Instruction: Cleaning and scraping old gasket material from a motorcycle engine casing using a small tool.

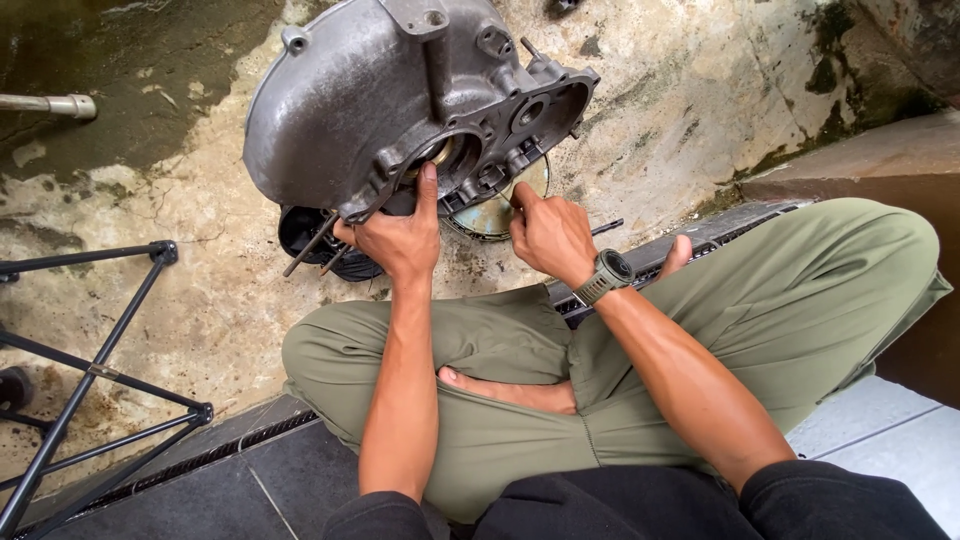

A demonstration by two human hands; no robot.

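Two bare hands work at the lower edge of a grey cast-metal engine casing [370, 100], which stands tilted on a stained concrete floor [200, 300] directly ahead of the seated person's crossed legs.

Left hand [395, 238]: positioned under the casing's lower rim, fingers curled closed against the casting. The thumb extends upward and presses at the edge of the round bearing bore [440, 152]. A thin metal rod [308, 246] projects down and to the left from beneath this hand; whether the fingers grip the rod or only the casting cannot be determined, since the palm side is hidden.

Right hand [548, 235]: located just right of the left hand and below the casing's open face. The fingers are loosely folded, with the forefinger raised and touching the casing's lower flange. No object is visible in this hand. A dark wristwatch [608, 272] sits on the wrist.

Adjacent items: a round, dull metal disc [495, 215] lies on the floor behind the right hand, partly covered by the casing. A black round part [300, 235] lies beneath the casing to the left. A black folding metal frame [90, 370] stands well apart at the left edge.
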